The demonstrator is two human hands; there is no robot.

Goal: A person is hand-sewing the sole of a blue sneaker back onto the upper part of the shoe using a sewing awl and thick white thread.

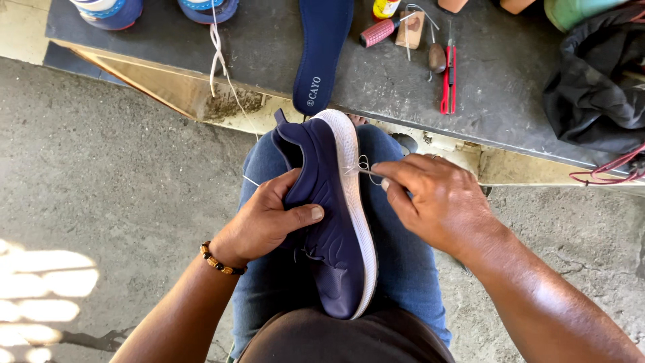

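Your left hand (pixel 269 218) grips a navy blue shoe (pixel 329 215) from the side, fingers tucked into its opening and thumb pressed flat across the upper. The shoe lies lengthwise on your lap, resting on your jeans (pixel 403 262), heel end pointing away from you, white sole (pixel 356 202) turned to your right. A beaded bracelet (pixel 222 262) circles your left wrist.

Your right hand (pixel 437 202) is pinched shut on a thin needle-like tool (pixel 369 173), its tip touching the edge of the white sole near the heel. A small loop of white thread (pixel 363 163) sits right at that spot, and another strand runs off to the left of the shoe.

Just beyond your knees stands a low dark table (pixel 497 101). On it, directly past the shoe, lies a blue insole (pixel 322 47), its end hanging over the table edge. To its right are a tool with a red ribbed handle (pixel 379 32), a small block of wood (pixel 411 28), and a pair of red-handled pliers (pixel 448 77). A black cloth bag (pixel 598 81) is heaped at the table's right end. At the far left of the table are the toes of two more shoes (pixel 154 10), with a white lace (pixel 218 57) trailing over the edge. Bare concrete floor (pixel 107 168) lies on either side of you.
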